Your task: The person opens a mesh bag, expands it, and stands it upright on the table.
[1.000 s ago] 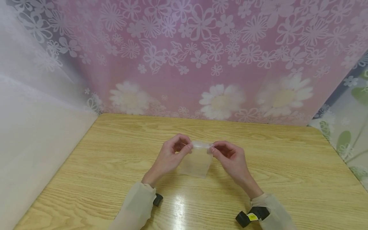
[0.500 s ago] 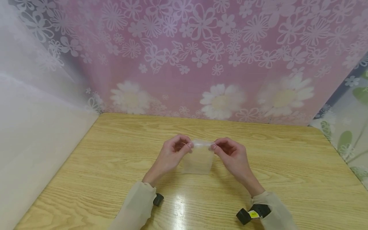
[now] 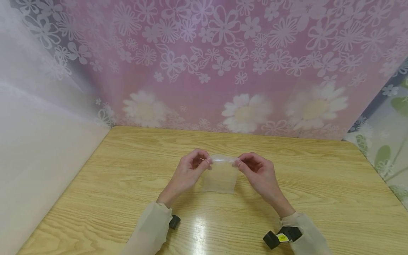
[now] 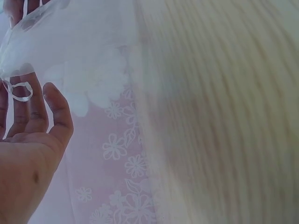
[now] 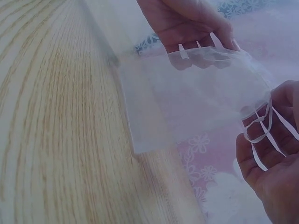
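Observation:
Between my two hands hangs a small sheer white drawstring pouch [image 3: 220, 180], its top edge stretched sideways above the table. My left hand [image 3: 190, 172] pinches one upper corner between thumb and fingers. The opposite corner is pinched by my right hand [image 3: 260, 177]. Seen from the right wrist, the pouch [image 5: 173, 102] is flat and see-through, and a thin white string loop [image 5: 258, 129] dangles by the right fingers. Another string loop [image 4: 22, 92] shows beside the left fingers in the left wrist view. Whether the pouch's mouth is parted cannot be made out.
The wood-grain table [image 3: 127, 170] lies below both hands. A pink flowered curtain [image 3: 191, 88] rises at its back edge, with a pale sheet [image 3: 47, 141] on the left side. Black wrist devices [image 3: 271, 240] sit at the sleeves.
The pouch's lower edge has swung right and now hangs straighter. My right hand has shifted slightly up and right, drawing the top edge a little wider. The left hand has hardly moved.

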Motion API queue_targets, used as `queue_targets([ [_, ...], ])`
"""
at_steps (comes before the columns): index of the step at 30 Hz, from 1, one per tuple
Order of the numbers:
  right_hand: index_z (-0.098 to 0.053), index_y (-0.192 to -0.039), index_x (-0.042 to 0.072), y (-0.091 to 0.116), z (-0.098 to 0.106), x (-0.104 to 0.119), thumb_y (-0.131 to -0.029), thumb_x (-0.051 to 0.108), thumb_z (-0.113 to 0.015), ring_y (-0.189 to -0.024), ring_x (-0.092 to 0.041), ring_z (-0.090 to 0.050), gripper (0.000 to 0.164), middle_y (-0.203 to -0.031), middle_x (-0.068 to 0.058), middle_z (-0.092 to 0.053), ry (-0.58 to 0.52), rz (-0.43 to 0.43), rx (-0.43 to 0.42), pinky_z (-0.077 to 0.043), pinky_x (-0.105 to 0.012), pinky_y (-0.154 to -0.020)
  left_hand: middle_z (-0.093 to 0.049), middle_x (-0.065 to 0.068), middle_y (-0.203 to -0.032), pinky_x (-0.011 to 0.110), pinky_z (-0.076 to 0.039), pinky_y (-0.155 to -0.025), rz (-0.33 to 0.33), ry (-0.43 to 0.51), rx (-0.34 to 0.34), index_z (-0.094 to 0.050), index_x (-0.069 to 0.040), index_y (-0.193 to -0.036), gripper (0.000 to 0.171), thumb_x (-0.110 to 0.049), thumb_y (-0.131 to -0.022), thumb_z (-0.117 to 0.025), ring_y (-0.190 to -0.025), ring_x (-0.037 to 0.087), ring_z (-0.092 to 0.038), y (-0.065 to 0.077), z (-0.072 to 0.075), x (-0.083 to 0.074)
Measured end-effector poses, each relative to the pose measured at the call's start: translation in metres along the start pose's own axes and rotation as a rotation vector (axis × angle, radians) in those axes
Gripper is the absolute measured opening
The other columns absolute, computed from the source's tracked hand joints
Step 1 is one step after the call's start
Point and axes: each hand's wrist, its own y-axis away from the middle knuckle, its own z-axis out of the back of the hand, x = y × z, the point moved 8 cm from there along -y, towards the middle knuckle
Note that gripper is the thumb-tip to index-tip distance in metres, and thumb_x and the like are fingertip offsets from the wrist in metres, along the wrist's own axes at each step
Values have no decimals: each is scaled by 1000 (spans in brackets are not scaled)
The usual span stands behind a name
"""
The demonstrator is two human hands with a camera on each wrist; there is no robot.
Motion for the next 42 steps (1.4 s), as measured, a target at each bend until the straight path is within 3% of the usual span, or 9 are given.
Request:
queue_targets([
  [8,-67,-104,-5,0,0,-3,-98,3,-67,-84,-9,-70,10,-91,11,-72,44,-26,1,-59,-19,-76,-66,24,-110,49,-58,-89,6,28,5,-62,-7,-113,12,-17,-105,-59,-94,29,-72,0,0,3],
  [17,-67,-104,-3,0,1,-5,-97,2,-67,-86,-15,-71,8,-91,9,-72,51,-36,-4,-59,-22,-76,-65,28,-108,55,-57,-90,-13,65,19,-59,-4,-113,11,-12,-106,-55,-96,46,-68,0,-1,1],
  [24,-65,-104,-4,1,3,-5,-98,1,-66,-86,-16,-70,8,-92,9,-72,53,-27,-2,-59,-23,-76,-66,26,-108,48,-59,-88,-11,54,30,-59,-5,-114,12,-14,-107,-55,-95,43,-69,0,0,1],
  [27,-65,-107,-3,2,5,-4,-97,2,-67,-87,-14,-71,12,-94,7,-72,56,-5,0,-60,-22,-76,-67,26,-109,53,-57,-90,7,66,30,-60,-6,-114,12,-15,-107,-56,-96,42,-69,0,0,1],
  [32,-64,-120,-4,2,7,2,-90,-5,-73,-91,-5,-71,31,-100,6,-72,53,48,9,-60,-19,-77,-68,28,-110,51,-57,-90,37,77,8,-60,-8,-113,12,-17,-106,-57,-96,42,-70,0,1,3],
  [35,-64,-125,1,0,6,4,-86,-7,-76,-87,-5,-70,41,-100,3,-72,83,77,19,-59,-19,-74,-69,22,-109,48,-58,-88,42,67,8,-60,-8,-114,12,-17,-106,-57,-94,35,-71,0,1,3],
  [38,-66,-125,3,-1,5,5,-86,-6,-77,-82,-5,-69,42,-97,2,-70,110,91,19,-58,-19,-71,-69,16,-109,54,-57,-87,38,73,27,-58,-7,-120,17,-18,-107,-55,-93,30,-72,0,-2,1],
  [42,-66,-122,0,-1,5,5,-86,-9,-76,-79,-6,-71,39,-94,3,-69,81,85,16,-61,-22,-68,-67,13,-114,59,-56,-89,48,122,66,-52,-11,-132,28,-17,-105,-59,-96,35,-72,1,-4,-2],
])
